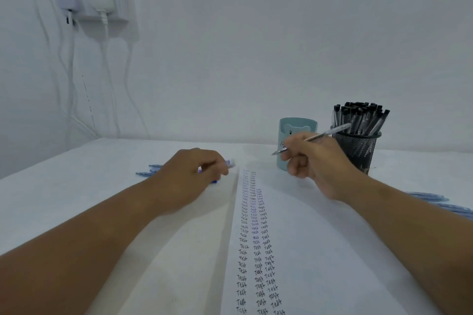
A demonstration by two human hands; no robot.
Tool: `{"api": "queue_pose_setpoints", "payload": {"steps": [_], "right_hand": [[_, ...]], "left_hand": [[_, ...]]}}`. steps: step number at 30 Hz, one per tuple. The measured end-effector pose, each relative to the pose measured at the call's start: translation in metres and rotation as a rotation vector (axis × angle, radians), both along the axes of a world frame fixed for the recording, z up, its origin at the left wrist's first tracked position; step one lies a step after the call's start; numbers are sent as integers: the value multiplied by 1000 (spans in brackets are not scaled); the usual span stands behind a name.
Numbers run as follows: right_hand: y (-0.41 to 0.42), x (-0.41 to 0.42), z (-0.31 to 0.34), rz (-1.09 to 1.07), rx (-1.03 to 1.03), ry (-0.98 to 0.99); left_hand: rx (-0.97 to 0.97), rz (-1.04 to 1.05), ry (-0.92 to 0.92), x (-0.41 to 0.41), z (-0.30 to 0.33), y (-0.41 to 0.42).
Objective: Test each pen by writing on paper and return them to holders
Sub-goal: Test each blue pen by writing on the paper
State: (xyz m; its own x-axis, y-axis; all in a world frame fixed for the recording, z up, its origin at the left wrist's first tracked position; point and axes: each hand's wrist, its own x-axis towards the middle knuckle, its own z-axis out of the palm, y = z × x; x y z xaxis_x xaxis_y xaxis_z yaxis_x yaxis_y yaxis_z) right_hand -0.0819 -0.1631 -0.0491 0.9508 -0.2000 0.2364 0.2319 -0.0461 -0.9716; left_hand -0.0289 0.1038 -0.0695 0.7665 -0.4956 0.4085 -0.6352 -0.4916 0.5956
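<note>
Pen [311, 138] in our right hand [314, 161]: a clear-barrelled one, pinched between thumb and fingers, tip pointing left and held clear above the paper [294, 238], its far end crossing in front of the mesh holder [358, 147]. Our left hand [194, 174] is curled down on the table [76, 186], fingers closed around a blue pen [229, 163] whose end pokes out toward the paper's left edge.

Three columns of the word "Test" [253, 238] run up the sheet, the third stopping short of the top, so we judge the testing well along. The lifted tip and the pen's nearness to the holders suggest we are between writing and returning, though we cannot tell whether this pen has made its mark.

Beyond the right hand stands a pale teal holder [297, 146] with a bear face, just beside the black mesh holder, which is packed with black-capped pens [361, 117]. More blue pens [149, 170] lie on the table left of our left hand, and others [442, 202] lie past our right forearm.

If the pen is tested, the next move calls for turning it upright and lowering it into a holder; the mesh one is crowded, so it needs a gap. If not, the tip must come down at the free top of the third column.
</note>
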Motion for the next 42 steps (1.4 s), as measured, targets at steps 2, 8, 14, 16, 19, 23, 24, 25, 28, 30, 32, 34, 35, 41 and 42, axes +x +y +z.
{"api": "queue_pose_setpoints", "payload": {"steps": [2, 8, 14, 16, 19, 23, 24, 25, 28, 30, 32, 34, 35, 41, 42], "right_hand": [[6, 1, -7, 59, -76, 45], [23, 7, -15, 117, -215, 127], [26, 13, -20, 58, -401, 146], [26, 15, -21, 49, -436, 146], [26, 17, -22, 45, -453, 149], [25, 17, -23, 44, -447, 150], [25, 17, -23, 43, -448, 150], [25, 17, -23, 41, -453, 150], [25, 16, -23, 41, -461, 155], [25, 16, -23, 48, -456, 151], [25, 16, -23, 50, -461, 144], [26, 16, -24, 45, -466, 142], [25, 16, -24, 40, -469, 143], [25, 14, -22, 40, -458, 143], [25, 14, -22, 37, -463, 142]], "left_hand": [[91, -42, -140, -1, 0, -3], [99, -111, -103, -10, -1, -13], [182, -123, -32, -12, -2, -18], [175, -131, -37, -13, -2, -18], [167, -140, -38, -13, -2, -18], [161, -134, -34, -13, -2, -18], [158, -135, -31, -13, -2, -18], [160, -135, -27, -13, -2, -18], [167, -130, -19, -13, -3, -18], [159, -131, -13, -13, -3, -19], [161, -128, -7, -13, -3, -18], [165, -123, 1, -13, -3, -18], [165, -124, 1, -13, -3, -18], [172, -117, -1, -14, -2, -18], [173, -117, -1, -14, -2, -18]]}}
